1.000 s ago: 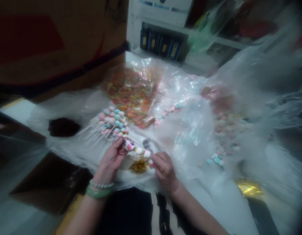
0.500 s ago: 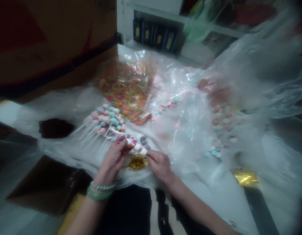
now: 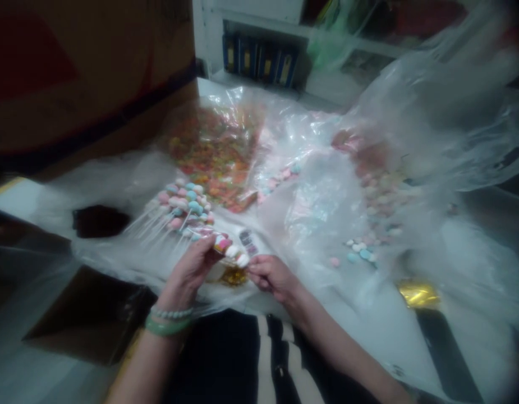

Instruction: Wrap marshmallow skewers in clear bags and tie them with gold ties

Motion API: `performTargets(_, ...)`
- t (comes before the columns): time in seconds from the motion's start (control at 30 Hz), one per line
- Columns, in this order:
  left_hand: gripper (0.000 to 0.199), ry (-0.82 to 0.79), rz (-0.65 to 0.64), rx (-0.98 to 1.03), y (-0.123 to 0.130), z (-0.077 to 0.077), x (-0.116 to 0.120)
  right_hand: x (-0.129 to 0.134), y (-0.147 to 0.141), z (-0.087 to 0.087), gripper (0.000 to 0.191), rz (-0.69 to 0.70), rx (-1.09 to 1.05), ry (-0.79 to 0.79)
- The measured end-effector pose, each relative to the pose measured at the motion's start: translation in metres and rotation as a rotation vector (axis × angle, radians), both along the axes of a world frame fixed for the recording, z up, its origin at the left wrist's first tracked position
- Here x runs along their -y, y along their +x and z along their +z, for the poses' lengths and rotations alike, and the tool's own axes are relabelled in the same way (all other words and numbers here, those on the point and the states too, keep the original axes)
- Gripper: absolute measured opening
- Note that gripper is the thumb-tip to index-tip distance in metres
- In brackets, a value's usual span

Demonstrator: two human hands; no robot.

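Observation:
My left hand grips a stick threaded with pastel pink and white candy pieces, a candy skewer. My right hand is at the skewer's far end, with its fingertips pinched against the white end piece. Just below the skewer lies a small tuft of gold tinsel. Beyond my left fingers rests a bundle of finished-looking pastel candy skewers, their bare sticks fanning toward the lower left. Beads and a green bangle circle my left wrist.
A clear plastic sheet covers the work surface, with orange candies and scattered pastel candies on it. A gold foil scrap lies at right. A cardboard box rises upper left; a shelf with blue packets stands behind.
My right hand has moved left and closed in on the skewer's end, nearer my left hand. The whole view has shifted slightly, with the shelf rising and moving left.

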State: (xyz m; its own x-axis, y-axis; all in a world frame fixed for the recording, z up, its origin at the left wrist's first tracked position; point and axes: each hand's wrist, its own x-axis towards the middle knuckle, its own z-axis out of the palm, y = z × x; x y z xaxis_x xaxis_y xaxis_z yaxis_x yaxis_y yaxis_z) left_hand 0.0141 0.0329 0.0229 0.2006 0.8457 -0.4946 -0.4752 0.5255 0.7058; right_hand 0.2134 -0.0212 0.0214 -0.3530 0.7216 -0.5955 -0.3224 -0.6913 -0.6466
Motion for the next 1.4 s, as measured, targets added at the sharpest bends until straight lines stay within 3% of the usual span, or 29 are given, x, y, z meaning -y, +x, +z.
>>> performTargets(0.3, 0.032, 0.157, -0.094, -0.079, 0.0, 0.008, 0.008, 0.008, -0.001, 0.012, 0.012, 0.063, 0.032, 0.012)
performTargets(0.37, 0.032, 0.162, -0.086, -0.091, 0.003, 0.009, 0.01, 0.014, -0.007, 0.013, 0.006, 0.01, 0.212, 0.16)
performTargets(0.47, 0.031, 0.106, -0.075, -0.073, 0.005, 0.014, 0.013, 0.026, -0.012, 0.014, 0.011, -0.075, 0.635, 0.582)
performTargets(0.6, 0.031, 0.031, -0.022, -0.042, 0.008, 0.026, 0.017, 0.04, -0.01, 0.015, 0.021, -0.029, 1.12, 1.085)
performTargets(0.7, 0.029, 0.055, 0.031, -0.013, 0.011, 0.035, 0.018, 0.046, -0.009, 0.015, 0.025, -0.03, 1.259, 1.209)
performTargets(0.77, 0.025, 0.072, 0.063, 0.021, 0.013, 0.039, 0.019, 0.047, -0.01, 0.014, 0.027, -0.087, 1.221, 1.222)
performTargets(0.87, 0.023, 0.05, 0.068, 0.07, 0.016, 0.043, 0.02, 0.044, -0.012, 0.015, 0.023, -0.22, 1.016, 1.123)
performTargets(0.97, 0.025, 0.036, 0.058, 0.097, 0.019, 0.043, 0.021, 0.038, -0.015, 0.021, 0.015, -0.293, 0.733, 0.825)
performTargets(1.13, 0.028, 0.11, 0.03, 0.046, 0.024, 0.04, 0.023, 0.031, -0.018, 0.033, 0.011, -0.269, 0.202, 0.338)
performTargets(1.3, 0.029, 0.007, -0.02, 0.033, 0.027, 0.042, 0.026, 0.028, -0.01, 0.027, 0.021, -0.203, -0.163, 0.034)
performTargets(1.4, 0.027, -0.079, -0.052, 0.029, 0.024, 0.045, 0.025, 0.027, -0.005, 0.023, 0.023, -0.109, -0.269, -0.031)
